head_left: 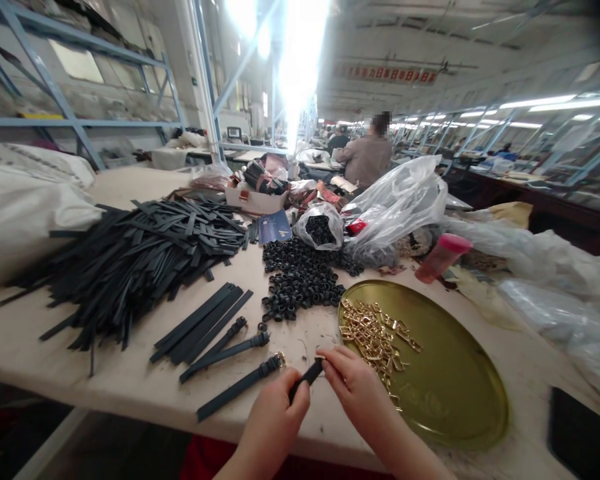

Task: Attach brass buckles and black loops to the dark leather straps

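Near the table's front edge, my left hand (280, 407) is closed around a short black strap (307, 379), which points up and to the right. The fingers of my right hand (347, 373) pinch the strap's far end; whether a buckle sits there is hidden by the fingertips. Just left of my hands lies a black strap with a gold buckle (240, 389). Two more looped straps (225, 353) and several flat strips (200, 323) rest beyond it. To the right, gold buckles (373, 333) are heaped on an oval gold tray (450, 380).
Black strips (155, 260) form a large pile at left. Small black loops (300, 283) are spread mid-table, below a plastic bag of loops (321, 230). A pink-lidded jar (443, 259) and clear plastic bags (400, 207) stand behind the tray. A co-worker (367, 157) sits farther back.
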The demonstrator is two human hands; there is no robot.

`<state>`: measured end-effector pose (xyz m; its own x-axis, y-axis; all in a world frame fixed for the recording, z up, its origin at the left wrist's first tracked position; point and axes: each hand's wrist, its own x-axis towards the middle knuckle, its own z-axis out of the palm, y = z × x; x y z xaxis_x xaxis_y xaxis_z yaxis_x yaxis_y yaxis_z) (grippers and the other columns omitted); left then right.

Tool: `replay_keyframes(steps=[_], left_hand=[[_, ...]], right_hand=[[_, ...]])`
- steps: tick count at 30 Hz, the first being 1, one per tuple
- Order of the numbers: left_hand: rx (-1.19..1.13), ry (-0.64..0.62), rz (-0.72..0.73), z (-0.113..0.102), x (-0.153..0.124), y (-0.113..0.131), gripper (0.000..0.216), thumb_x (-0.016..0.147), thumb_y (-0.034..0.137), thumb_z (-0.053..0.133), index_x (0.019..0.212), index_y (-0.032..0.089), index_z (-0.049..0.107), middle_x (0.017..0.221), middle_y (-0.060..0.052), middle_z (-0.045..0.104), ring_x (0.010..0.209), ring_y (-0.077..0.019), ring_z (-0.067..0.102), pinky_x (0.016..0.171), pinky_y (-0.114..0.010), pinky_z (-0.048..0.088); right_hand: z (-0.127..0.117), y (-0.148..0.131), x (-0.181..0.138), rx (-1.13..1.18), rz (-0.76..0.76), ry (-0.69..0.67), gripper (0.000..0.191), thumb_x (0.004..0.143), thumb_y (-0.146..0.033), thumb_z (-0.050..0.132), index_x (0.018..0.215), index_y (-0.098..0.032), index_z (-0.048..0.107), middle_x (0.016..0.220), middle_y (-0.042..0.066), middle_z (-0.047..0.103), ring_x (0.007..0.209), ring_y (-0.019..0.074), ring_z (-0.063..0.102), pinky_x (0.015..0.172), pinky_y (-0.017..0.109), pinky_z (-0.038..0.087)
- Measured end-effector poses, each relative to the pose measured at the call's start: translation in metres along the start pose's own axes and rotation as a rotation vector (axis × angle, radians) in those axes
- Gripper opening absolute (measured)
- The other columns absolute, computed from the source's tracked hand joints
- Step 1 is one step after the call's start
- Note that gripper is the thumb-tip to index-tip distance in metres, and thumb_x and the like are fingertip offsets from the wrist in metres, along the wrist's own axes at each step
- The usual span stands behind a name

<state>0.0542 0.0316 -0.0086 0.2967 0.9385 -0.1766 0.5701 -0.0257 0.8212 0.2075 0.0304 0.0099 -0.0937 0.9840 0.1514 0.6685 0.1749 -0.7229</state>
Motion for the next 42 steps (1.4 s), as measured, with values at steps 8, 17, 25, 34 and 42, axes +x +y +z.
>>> replay_keyframes(steps=[8,17,25,34,42], left_hand=[[-0.326,-0.025,0.062,0.000,-0.016,0.001,0.023,0.082,0.032,0.039,0.076,0.015,0.055,0.063,0.002,0.049,0.060,-0.0123,0.043,0.054,-0.022,0.030],[-0.548,-0.114,0.080,-0.003,-0.024,-0.009,0.019,0.081,0.034,0.045,0.078,0.016,0.051,0.063,0.003,0.049,0.058,-0.0100,0.044,0.054,-0.020,0.035],[-0.682,-0.224,-0.064,-0.001,-0.023,-0.020,0.027,0.080,0.045,0.043,0.078,0.019,0.044,0.044,0.011,0.034,0.035,-0.0051,0.028,0.037,-0.017,0.023],[-0.649,-0.266,-0.167,-0.001,-0.018,-0.024,0.031,0.079,0.049,0.042,0.077,0.018,0.043,0.048,0.008,0.046,0.030,-0.0035,0.031,0.031,-0.015,0.020],[-0.682,-0.250,-0.176,-0.003,-0.015,-0.019,0.031,0.076,0.048,0.043,0.075,0.017,0.045,0.052,0.006,0.050,0.031,-0.0027,0.032,0.032,-0.015,0.021]], right_hand=[[0.023,-0.012,-0.013,0.655,0.272,0.068,0.043,0.079,-0.050,0.048,0.103,-0.017,0.061,0.068,0.002,0.056,0.059,0.0152,0.054,0.055,0.029,0.046],[0.037,-0.013,-0.027,1.155,0.519,-0.157,0.029,0.069,-0.036,0.068,0.090,-0.017,0.066,0.080,0.003,0.064,0.068,0.0131,0.054,0.064,0.025,0.041],[0.042,-0.014,-0.028,0.983,0.485,-0.041,0.032,0.057,-0.038,0.075,0.082,-0.020,0.066,0.073,0.000,0.064,0.067,0.0146,0.054,0.065,0.026,0.042],[0.052,-0.008,-0.032,0.722,0.367,0.075,0.025,0.074,-0.042,0.059,0.070,-0.018,0.061,0.064,0.000,0.056,0.063,0.0143,0.050,0.059,0.025,0.041],[0.052,-0.013,-0.026,0.693,0.450,0.094,0.030,0.074,-0.047,0.055,0.065,-0.018,0.054,0.056,-0.002,0.050,0.055,0.0133,0.046,0.053,0.024,0.039]])
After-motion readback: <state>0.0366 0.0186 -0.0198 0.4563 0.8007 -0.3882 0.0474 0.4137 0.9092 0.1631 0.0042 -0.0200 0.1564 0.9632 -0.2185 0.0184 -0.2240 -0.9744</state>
